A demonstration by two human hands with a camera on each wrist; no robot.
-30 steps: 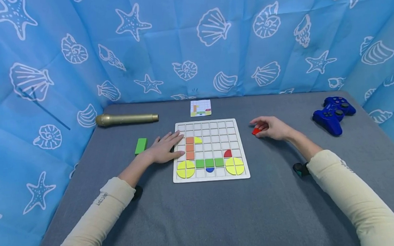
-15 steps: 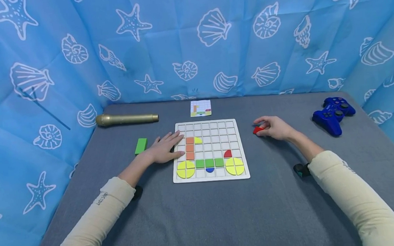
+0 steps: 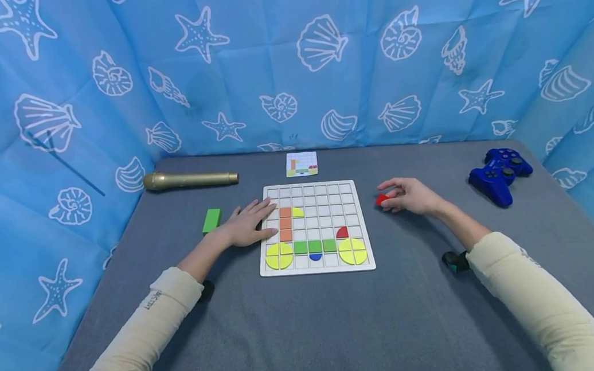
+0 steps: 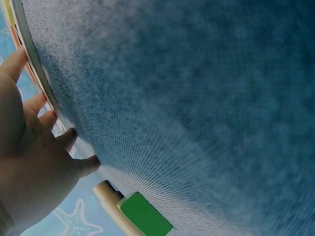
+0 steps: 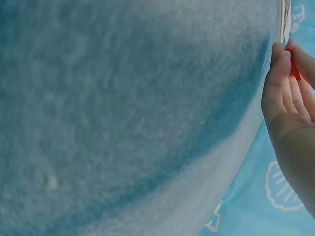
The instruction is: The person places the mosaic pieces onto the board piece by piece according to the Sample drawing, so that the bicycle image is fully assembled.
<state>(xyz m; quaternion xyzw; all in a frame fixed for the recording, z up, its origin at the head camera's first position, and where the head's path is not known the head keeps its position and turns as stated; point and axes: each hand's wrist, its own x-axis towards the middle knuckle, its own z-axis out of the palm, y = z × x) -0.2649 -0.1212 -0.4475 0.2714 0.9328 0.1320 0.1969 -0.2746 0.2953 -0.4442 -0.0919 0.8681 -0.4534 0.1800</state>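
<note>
My left hand (image 3: 245,223) lies flat with spread fingers over the left edge of a white grid board (image 3: 329,197). My right hand (image 3: 408,195), off the board's right side, pinches a small red piece (image 3: 382,200) between thumb and fingers; the right wrist view shows the red piece (image 5: 294,66) edge-on at the fingertips. On the board sit several orange squares (image 3: 286,223), a yellow quarter circle (image 3: 298,212), a row of green squares (image 3: 314,246), a blue half circle (image 3: 316,257), a red quarter circle (image 3: 342,232) and two yellow circles (image 3: 279,256) made of quarters.
A pattern card (image 3: 302,164) lies behind the board. A green block (image 3: 211,221) is left of my left hand, with a gold microphone (image 3: 190,180) farther back. A blue game controller (image 3: 500,176) lies at the back right. A blue curtain (image 3: 247,68) hangs around the table.
My right hand shifts slightly right, then back left, still pinching the red piece, which turns a little in the fingers. The left hand stays on the board's edge.
</note>
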